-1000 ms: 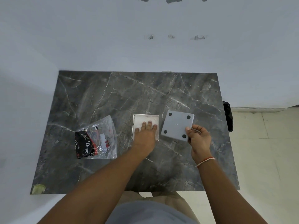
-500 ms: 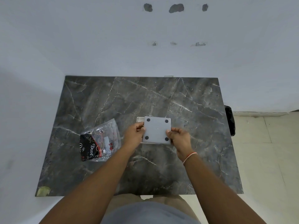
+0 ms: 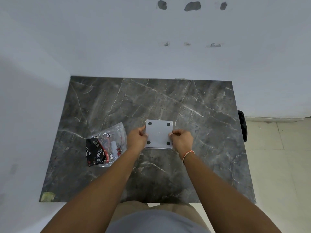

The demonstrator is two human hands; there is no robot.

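A square grey plate with a black round pad in each corner lies on the dark marble table. It covers the white square tray seen earlier; only a thin pale edge shows along its near side. My left hand grips the plate's left edge with curled fingers. My right hand grips its right edge the same way. A thin red thread circles my right wrist.
A clear plastic bag with a black-and-red printed pack inside lies to the left of my left hand. White walls bound the table at the back and left. A black object hangs off the table's right edge. Tiled floor lies to the right.
The grey plate moved from the right of the white tray onto it. My left hand left the tray's top and took the plate's left edge; the plate now sits squarely over the tray.
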